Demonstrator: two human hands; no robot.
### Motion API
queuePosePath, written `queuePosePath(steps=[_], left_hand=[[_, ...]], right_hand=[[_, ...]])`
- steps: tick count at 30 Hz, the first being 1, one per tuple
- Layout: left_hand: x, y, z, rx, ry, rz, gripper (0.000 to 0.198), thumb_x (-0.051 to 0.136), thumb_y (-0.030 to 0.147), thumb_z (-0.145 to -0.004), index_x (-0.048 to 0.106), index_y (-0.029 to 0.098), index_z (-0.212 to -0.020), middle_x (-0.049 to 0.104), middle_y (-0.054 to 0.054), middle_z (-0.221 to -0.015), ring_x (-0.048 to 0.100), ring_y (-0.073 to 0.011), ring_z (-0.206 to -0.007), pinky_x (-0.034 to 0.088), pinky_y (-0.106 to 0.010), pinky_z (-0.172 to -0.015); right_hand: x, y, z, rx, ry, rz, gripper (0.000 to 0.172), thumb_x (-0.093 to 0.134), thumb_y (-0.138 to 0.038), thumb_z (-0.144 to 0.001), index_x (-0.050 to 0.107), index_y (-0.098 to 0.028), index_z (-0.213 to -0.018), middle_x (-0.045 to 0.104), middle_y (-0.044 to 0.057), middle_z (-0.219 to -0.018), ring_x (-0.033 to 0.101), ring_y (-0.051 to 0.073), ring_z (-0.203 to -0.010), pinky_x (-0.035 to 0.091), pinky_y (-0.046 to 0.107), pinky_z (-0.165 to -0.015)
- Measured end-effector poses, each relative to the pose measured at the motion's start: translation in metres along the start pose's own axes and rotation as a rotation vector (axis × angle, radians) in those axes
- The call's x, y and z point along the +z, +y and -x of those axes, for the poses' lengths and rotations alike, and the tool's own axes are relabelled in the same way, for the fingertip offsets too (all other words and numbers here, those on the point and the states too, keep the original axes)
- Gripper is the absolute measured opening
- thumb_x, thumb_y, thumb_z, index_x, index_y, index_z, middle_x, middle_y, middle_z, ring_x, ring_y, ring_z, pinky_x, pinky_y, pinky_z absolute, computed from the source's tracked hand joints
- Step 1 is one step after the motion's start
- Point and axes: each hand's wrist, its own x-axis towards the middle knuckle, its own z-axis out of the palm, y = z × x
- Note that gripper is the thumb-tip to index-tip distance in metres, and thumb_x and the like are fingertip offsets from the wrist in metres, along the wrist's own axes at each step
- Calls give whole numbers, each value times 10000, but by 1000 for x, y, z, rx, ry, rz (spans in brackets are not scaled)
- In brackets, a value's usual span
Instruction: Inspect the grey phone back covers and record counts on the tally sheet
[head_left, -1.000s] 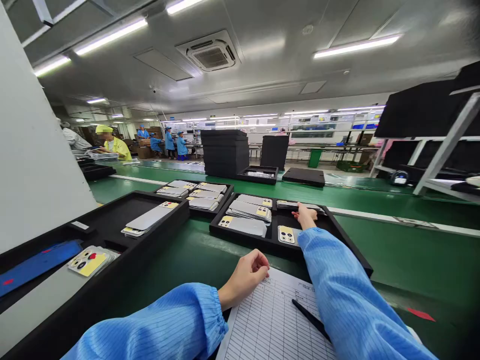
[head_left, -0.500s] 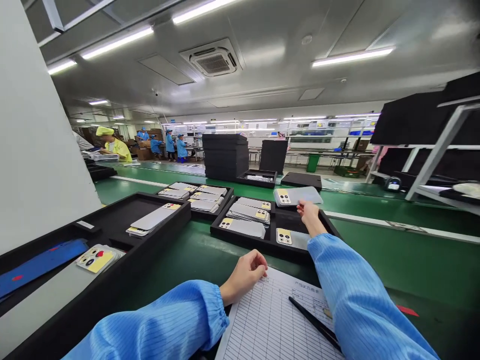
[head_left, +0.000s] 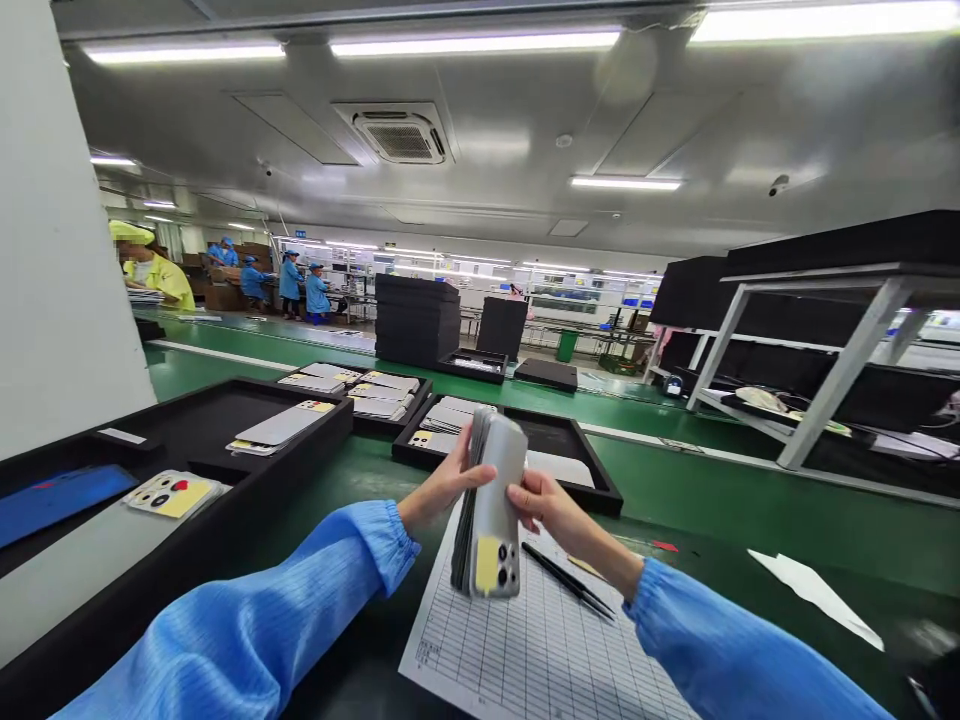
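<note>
A stack of silver phone back covers (head_left: 501, 470) is held upright above the printed form, its yellow-marked camera end pointing down. My left hand (head_left: 448, 482) grips the stack's left side, thumb across the front cover. On the right edge, my right hand (head_left: 544, 500) is closed with thumb and fingers against it. Beneath lies the gridded paper form (head_left: 480, 660), with black tweezers (head_left: 566, 578) on it. Just behind the hands, a black foam tray (head_left: 604, 480) holds more covers, partly hidden by the stack.
At left, a large black tray (head_left: 300, 480) holds silver covers and a blue cover (head_left: 64, 502). Another tray of covers (head_left: 382, 395) sits behind. Black trays are stacked (head_left: 417, 320) across the green table. White paper (head_left: 817, 595) lies at right; a metal rack (head_left: 840, 400) stands beyond.
My right hand has brought the stack from over the tray to in front of me, and it now stands upright. My left hand has risen from the form and taken hold too. The view has shifted right.
</note>
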Motion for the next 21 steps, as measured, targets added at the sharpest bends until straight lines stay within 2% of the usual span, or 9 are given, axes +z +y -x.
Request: queuePosePath(steps=[3, 5, 7, 10, 12, 13, 15, 18, 21], left_hand=[[14, 10, 23, -69, -124, 80, 767, 676, 375, -653, 289, 268, -1307, 558, -55, -983, 566, -237, -872, 465, -387, -743], [18, 12, 38, -10, -69, 44, 763, 643, 317, -697, 221, 296, -1333, 537, -42, -984, 564, -214, -854, 474, -386, -742], [18, 11, 51, 103, 20, -74, 783, 644, 260, -711, 179, 303, -1339, 516, -32, -991, 549, -194, -874, 465, -374, -788], [13, 8, 61, 228, 112, -229, 771, 649, 238, -729, 163, 296, -1326, 488, -35, -1019, 526, -182, -925, 438, -353, -853], [10, 7, 63, 230, 123, -248, 743, 645, 274, -745, 157, 303, -1304, 469, -39, -1030, 529, -183, -922, 452, -344, -824], [8, 6, 63, 214, 119, -247, 727, 654, 298, -739, 170, 302, -1283, 462, -40, -1031, 532, -184, -916, 458, -337, -806], [5, 5, 63, 156, 98, -254, 695, 691, 347, -705, 228, 289, -1219, 466, -35, -1006, 539, -182, -893, 461, -324, -780], [0, 3, 62, 101, 78, -264, 663, 726, 427, -649, 297, 265, -1128, 486, -18, -941, 544, -174, -851, 450, -323, -776], [-4, 3, 62, 110, 78, -241, 668, 710, 501, -636, 306, 254, -1108, 492, -21, -935, 543, -170, -824, 446, -334, -770]], right_hand=[[21, 5, 16, -22, -129, 30, 469, 720, -547, -576, 576, -122, -712, 467, -25, -571, 358, 55, -420, 296, 184, -357], [30, 7, 19, -48, -151, 45, 436, 686, -545, -632, 582, -131, -720, 478, -17, -603, 415, 81, -484, 366, 208, -439], [38, 8, 20, -106, -137, 93, 428, 656, -536, -681, 607, -143, -842, 553, 19, -750, 517, 144, -674, 445, 273, -640], [53, 9, 25, -241, -161, 225, 706, 667, -603, -623, 515, -173, -1163, 515, 85, -1159, 471, 261, -1049, 377, 389, -911], [63, 11, 31, -298, -188, 281, 934, 713, -614, -545, 369, -183, -1299, 377, 111, -1327, 365, 301, -1189, 330, 423, -978], [68, 13, 34, -297, -181, 287, 978, 736, -586, -538, 317, -186, -1326, 337, 114, -1357, 326, 302, -1225, 311, 427, -999], [74, 18, 39, -274, -126, 289, 887, 747, -498, -592, 321, -190, -1308, 371, 108, -1329, 331, 288, -1227, 294, 432, -1016], [76, 25, 41, -215, -83, 261, 655, 708, -414, -667, 422, -186, -1210, 497, 88, -1189, 448, 273, -1108, 351, 436, -965], [73, 29, 40, -167, -99, 235, 661, 718, -390, -656, 424, -185, -1211, 528, 76, -1138, 487, 262, -1040, 396, 414, -914]])
